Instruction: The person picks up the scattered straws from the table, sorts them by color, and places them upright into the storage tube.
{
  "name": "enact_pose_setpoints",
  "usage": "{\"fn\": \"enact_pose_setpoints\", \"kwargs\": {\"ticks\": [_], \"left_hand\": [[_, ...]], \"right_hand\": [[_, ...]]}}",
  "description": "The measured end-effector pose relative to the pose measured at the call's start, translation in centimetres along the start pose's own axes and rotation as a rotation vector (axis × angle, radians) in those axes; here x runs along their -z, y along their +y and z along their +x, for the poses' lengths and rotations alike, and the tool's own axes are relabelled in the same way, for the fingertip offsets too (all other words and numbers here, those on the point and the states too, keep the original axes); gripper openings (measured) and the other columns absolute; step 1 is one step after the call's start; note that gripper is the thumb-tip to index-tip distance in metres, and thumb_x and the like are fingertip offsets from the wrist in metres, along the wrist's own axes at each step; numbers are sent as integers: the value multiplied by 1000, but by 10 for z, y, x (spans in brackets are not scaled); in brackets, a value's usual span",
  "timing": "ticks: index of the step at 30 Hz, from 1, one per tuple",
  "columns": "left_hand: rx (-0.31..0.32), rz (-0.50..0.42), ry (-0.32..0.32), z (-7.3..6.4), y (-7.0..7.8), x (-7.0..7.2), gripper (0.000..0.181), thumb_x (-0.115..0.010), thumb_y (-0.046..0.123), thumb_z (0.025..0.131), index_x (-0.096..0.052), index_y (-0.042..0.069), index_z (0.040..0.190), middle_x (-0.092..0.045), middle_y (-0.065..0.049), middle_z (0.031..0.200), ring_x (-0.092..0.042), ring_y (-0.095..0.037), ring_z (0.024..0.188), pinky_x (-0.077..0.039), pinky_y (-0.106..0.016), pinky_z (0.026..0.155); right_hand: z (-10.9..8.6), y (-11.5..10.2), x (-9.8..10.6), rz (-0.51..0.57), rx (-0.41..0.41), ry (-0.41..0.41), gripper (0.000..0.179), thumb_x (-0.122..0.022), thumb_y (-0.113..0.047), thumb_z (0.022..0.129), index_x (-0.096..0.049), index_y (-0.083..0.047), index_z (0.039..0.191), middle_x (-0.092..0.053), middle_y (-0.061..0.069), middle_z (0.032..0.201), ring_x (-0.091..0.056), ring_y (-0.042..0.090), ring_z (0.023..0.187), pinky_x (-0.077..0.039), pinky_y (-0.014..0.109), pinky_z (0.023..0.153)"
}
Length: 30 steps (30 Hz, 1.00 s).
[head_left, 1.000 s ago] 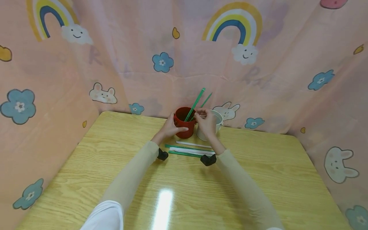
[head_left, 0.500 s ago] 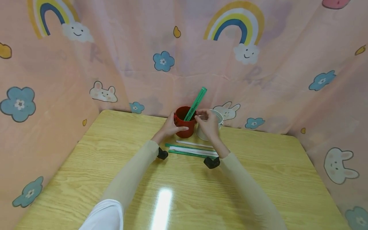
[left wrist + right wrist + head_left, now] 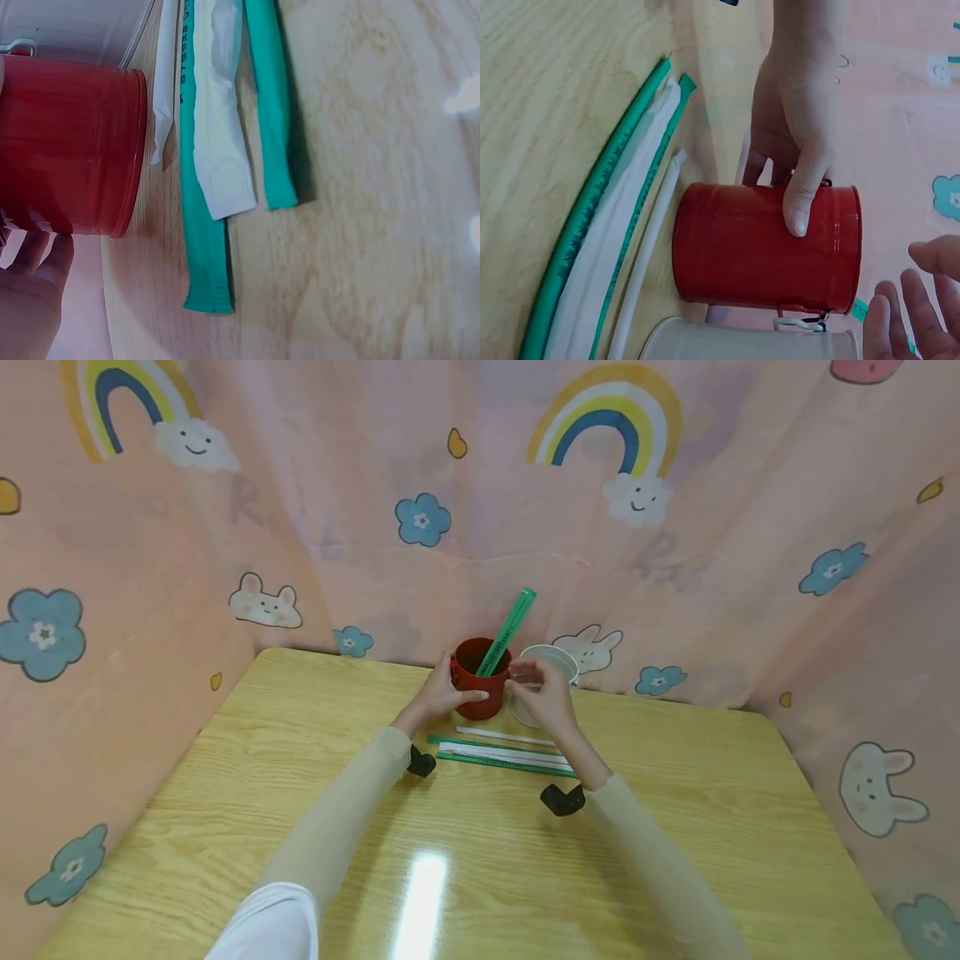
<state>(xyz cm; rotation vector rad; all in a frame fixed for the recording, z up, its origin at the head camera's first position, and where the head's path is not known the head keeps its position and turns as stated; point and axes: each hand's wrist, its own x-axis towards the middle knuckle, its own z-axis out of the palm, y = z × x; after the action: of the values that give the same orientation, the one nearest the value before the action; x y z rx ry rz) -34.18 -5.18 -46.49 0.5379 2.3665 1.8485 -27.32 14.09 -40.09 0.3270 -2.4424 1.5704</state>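
Observation:
My left hand grips a small red metal bucket near the back of the table, thumb across its front. Green wrapped straws lean out of that bucket to the upper right, lying together so their number is hard to tell. Right of the bucket's rim is my right hand, in front of a white bucket. In the right wrist view the right hand's fingers are spread and loosely bent, with nothing seen between them. The insides of both buckets are largely hidden.
In front of the buckets, green wrapped straws and a white wrapped one lie side by side on the wooden table. A thinner white straw lies closest to the red bucket. A printed pink curtain hangs behind.
A green straw by my right hand has come together with the one leaning in the red bucket. The right hand's fingers have loosened and its wrist has lowered. My left hand keeps its place.

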Motion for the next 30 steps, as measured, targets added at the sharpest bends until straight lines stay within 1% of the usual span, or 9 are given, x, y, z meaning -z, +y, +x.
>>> {"fn": "enact_pose_setpoints", "kwargs": {"ticks": [7,15,18,20,22,25,27,30], "left_hand": [[-8,-5,2,1,-1,0,90,-79,13,79,-22,12,148,-40,-8,145,-42,-26,131,-39,-45,110],[8,8,5,0,-1,-1,89,-79,15,79,-22,14,147,-40,-6,145,-42,-24,131,-39,-44,110],[8,-8,-6,-2,5,0,89,-78,13,79,-21,12,148,-39,-9,146,-41,-27,132,-38,-46,111],[11,-23,-19,-5,13,1,89,-77,10,80,-21,8,148,-38,-13,146,-40,-30,133,-37,-48,111],[18,-40,-32,-9,22,3,89,-76,7,80,-20,5,148,-37,-16,147,-39,-33,134,-36,-49,112],[32,-37,-45,-15,33,4,89,-75,7,81,-18,3,148,-36,-18,148,-38,-34,135,-35,-48,113],[33,-32,-44,-15,35,4,89,-75,7,81,-18,2,149,-35,-18,149,-38,-34,136,-34,-47,113],[23,-35,-32,-15,32,3,88,-75,6,80,-19,2,148,-35,-18,148,-37,-34,136,-33,-49,114]], "right_hand": [[-10,4,4,-29,21,-64,30,-69,-9,88,-62,2,115,-66,19,109,-64,31,100,-56,44,87],[-18,13,7,-23,40,-125,30,-70,-4,85,-61,2,113,-66,23,108,-66,33,93,-57,41,82],[-20,19,7,-15,46,-149,30,-70,-2,84,-61,4,112,-65,25,107,-65,36,92,-57,45,81],[-22,23,7,-13,57,-165,31,-70,-1,84,-60,7,112,-64,28,107,-65,37,91,-57,46,79],[-24,26,7,-13,56,-183,30,-71,0,83,-60,7,110,-64,28,106,-65,36,90,-58,43,78],[-28,31,7,-24,47,-213,29,-71,2,82,-61,8,109,-65,28,104,-66,32,87,-57,34,75],[-31,33,7,-43,40,-236,29,-72,1,82,-61,7,108,-66,25,101,-66,29,86,-56,30,74],[-34,38,7,-67,50,-274,30,-72,2,81,-60,9,109,-67,23,99,-66,29,85,-56,29,75]]}}
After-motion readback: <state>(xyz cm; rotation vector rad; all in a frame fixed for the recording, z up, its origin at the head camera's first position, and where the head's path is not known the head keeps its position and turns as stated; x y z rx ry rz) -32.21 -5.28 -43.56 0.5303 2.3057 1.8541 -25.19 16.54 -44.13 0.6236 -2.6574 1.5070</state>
